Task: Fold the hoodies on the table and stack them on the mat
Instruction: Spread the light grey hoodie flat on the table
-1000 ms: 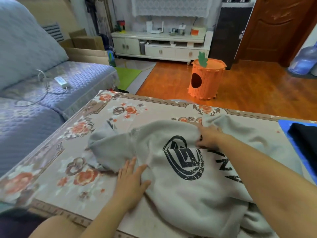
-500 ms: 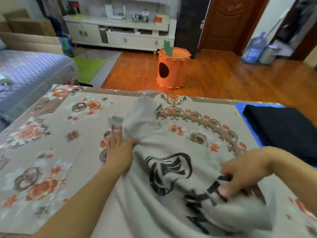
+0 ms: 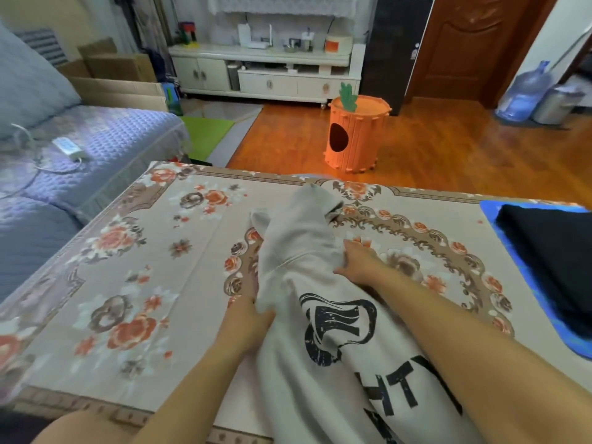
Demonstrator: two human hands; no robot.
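Right hand (image 3: pixel 358 264) shifted up to hoodie (image 3: pixel 307 251) shoulder — left hand (image 3: pixel 246 325) alongside, both fingers pinching fabric.

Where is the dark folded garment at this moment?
In the head view, the dark folded garment lies on the blue mat at the table's right edge, right of the grey hoodie.

Two bare forearms, sleeveless, hands (image 3: pixel 246 328) without rings.

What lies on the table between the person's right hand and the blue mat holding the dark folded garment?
In the head view, only the floral tablecloth lies between the right hand and the blue mat; nothing rests on that stretch.
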